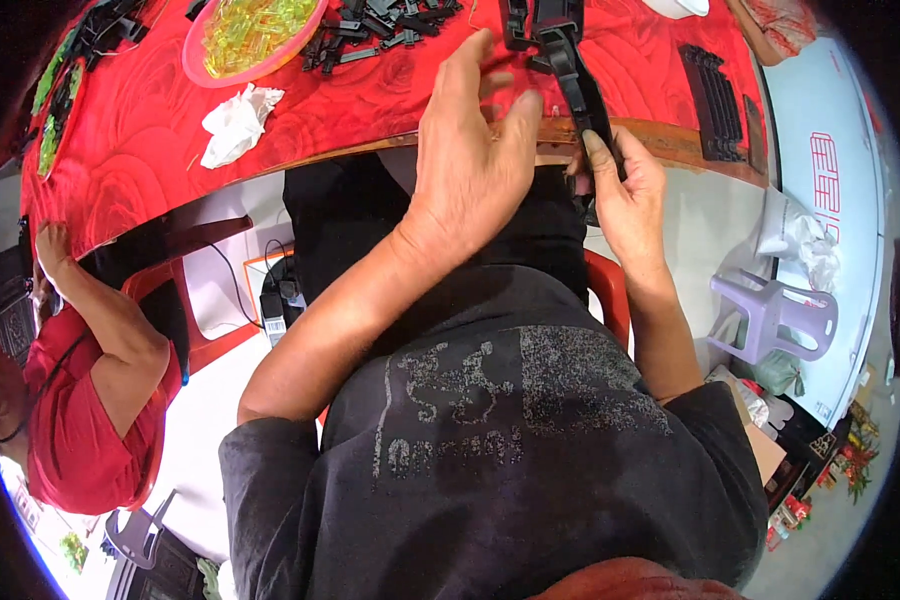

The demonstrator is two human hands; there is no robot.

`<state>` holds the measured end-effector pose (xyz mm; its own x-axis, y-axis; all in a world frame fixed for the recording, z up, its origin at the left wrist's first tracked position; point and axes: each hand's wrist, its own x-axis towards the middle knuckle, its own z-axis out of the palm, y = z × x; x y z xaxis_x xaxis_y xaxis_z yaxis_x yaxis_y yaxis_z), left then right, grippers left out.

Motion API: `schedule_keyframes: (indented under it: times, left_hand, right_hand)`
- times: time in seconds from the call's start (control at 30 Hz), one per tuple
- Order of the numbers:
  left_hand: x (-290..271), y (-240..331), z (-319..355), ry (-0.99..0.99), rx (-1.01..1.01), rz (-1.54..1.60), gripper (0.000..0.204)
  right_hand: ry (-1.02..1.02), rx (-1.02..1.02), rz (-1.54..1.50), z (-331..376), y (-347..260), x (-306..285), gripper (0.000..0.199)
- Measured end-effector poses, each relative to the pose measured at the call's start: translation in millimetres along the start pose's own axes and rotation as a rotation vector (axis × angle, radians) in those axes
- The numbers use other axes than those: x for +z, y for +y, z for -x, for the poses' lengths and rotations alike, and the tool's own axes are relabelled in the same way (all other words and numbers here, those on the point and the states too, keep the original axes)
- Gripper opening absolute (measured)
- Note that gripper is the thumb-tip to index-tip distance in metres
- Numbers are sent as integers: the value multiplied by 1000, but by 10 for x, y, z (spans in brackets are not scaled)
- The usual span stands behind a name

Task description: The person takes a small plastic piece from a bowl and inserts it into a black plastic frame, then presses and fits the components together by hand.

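Observation:
My right hand (628, 190) grips the lower end of a long black plastic strip (588, 92) at the table's near edge, thumb on top. The strip's upper end reaches toward other black plastic parts (558, 14) at the top of the view. My left hand (475, 150) hovers left of the strip, its fingers spread and nothing visible in them. Beyond it, small black plastic pieces (380, 28) lie in a loose pile. Left of that pile stands a pink-rimmed bowl (198, 72) of translucent yellow plastic pieces (255, 38).
A red rose-patterned cloth (130, 125) covers the table; crumpled white tissue (238, 125) lies on it. Black ribbed strips (712, 105) sit stacked at the right edge. A co-worker in red (105, 400) sits at left. A purple plastic stool (775, 315) stands on the right.

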<state>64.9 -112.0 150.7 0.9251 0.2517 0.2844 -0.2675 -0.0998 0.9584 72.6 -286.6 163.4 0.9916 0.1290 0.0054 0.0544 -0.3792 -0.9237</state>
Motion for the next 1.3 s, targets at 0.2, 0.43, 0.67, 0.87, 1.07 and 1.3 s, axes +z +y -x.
schedule_keyframes:
  times: [0.2,0.43,0.67,0.87,1.07,1.3]
  left_hand:
    - [81,144,-306,-75,-21,11,64]
    - [159,190,-356,-174,-20,-69,60]
    - [200,189,-286,-156,-42,-107,74]
    - [279,215,-161,-146,-165,-38,80]
    - [-6,272,-285,-196,493,-694,63]
    - [-230,379,-366,-753,575,-1046,17]
  right_hand:
    - [-1,24,-71,53,-1,44,16]
    - [35,19,-116,80,35,-30,17]
    - [83,31,-61,56,46,-12,18]
    - [231,-154,172,17,70,85,11]
    - [147,-173,224,74,108,67,14]
    - [-26,-266,217,292,234,120,16]
